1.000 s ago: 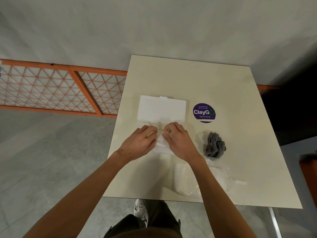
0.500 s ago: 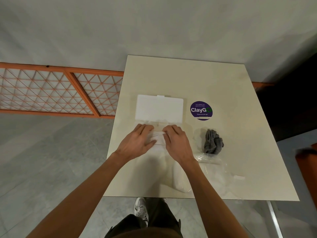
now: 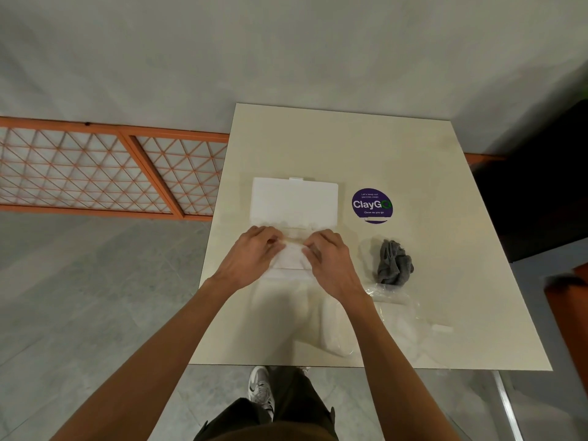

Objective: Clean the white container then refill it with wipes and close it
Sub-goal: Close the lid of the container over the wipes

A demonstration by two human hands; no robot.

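- Latticework [image 3: 95,173] in orange framing runs along the floor at the far left, up against the grey wall.
- A cream counter [image 3: 413,148] stands to its right, and the person stands at its near edge, one grey-and-white shoe [image 3: 261,386] showing below.
- The left hand [image 3: 251,259] lies knuckles up on the left side of the wipes. Its fingers [image 3: 270,237] are bent down and close together, clamped on the far left edge of the stack.
- The wipes [image 3: 289,259] show as a white folded stack between the two hands, seated in the base of the box.
- The white container [image 3: 294,198] sits left of the counter's middle. Its lid is laid open flat on the far side, and most of its base is hidden under the hands.
- The right hand [image 3: 331,262] mirrors the left, its fingers [image 3: 318,241] curled and held together, gripping the far right edge of the stack.
- A round purple ClayGo sticker [image 3: 372,205] is stuck to the counter just right of the open lid.
- A crumpled grey cloth [image 3: 393,262] lies nearer than the sticker, apart from the right hand.
- A clear plastic bag [image 3: 397,319] with white material inside lies beside the right forearm, touching the cloth's near edge.
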